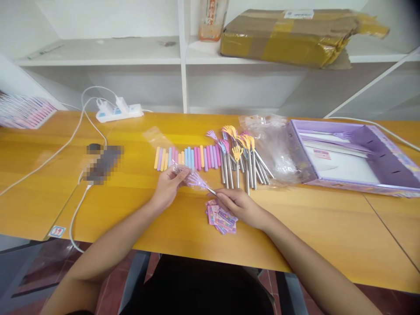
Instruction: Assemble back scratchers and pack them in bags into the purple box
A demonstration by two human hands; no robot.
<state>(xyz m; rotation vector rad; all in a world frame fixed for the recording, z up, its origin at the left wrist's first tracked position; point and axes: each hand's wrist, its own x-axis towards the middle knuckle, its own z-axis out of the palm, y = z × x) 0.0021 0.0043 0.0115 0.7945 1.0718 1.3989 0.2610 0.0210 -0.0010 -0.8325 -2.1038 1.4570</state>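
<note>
Black clothing [197, 288] lies nearest, below the edge of the desk [183, 236]. At left, the left hand [166, 188] has its grip closed on a clear sleeve [189, 182]; coloured tubes [198, 157] lie in a row beyond. Between the hands, a purple hand-shaped scratcher [197, 179] shows its head within the film, and the right hand [239, 205] grips its metal rod [212, 192], near printed cards [220, 218]. Assessment: light item; rod stiff and probably slippery, prongs liable to bend, film soft and easily creased. Recommended hold: rod close below the head, sleeve by its edge. Farther right: more scratchers [237, 153], clear bags [282, 153], a purple tray [357, 187].
</note>
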